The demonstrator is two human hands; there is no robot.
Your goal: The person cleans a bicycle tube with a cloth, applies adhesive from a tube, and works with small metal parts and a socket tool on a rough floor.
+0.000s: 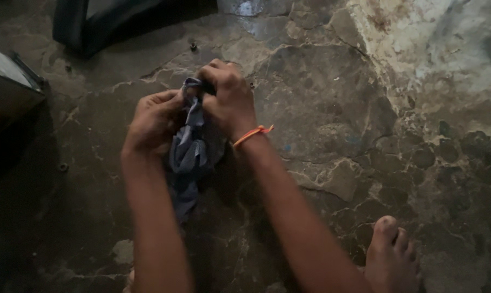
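A crumpled grey-blue cloth (187, 157) hangs between both hands above a dark, cracked stone floor. My left hand (153, 122) grips its upper part from the left. My right hand (229, 95), with an orange thread band (252, 134) on the wrist, is closed over the cloth's top end from the right. The cloth's lower part dangles down between my forearms. Both hands touch each other around the bunched top.
My bare foot (392, 255) rests on the floor at the lower right. A dark object (88, 24) lies at the top left and a grey box-like thing (7, 81) at the left edge. Pale, worn, wet floor (441, 49) spreads at the top right.
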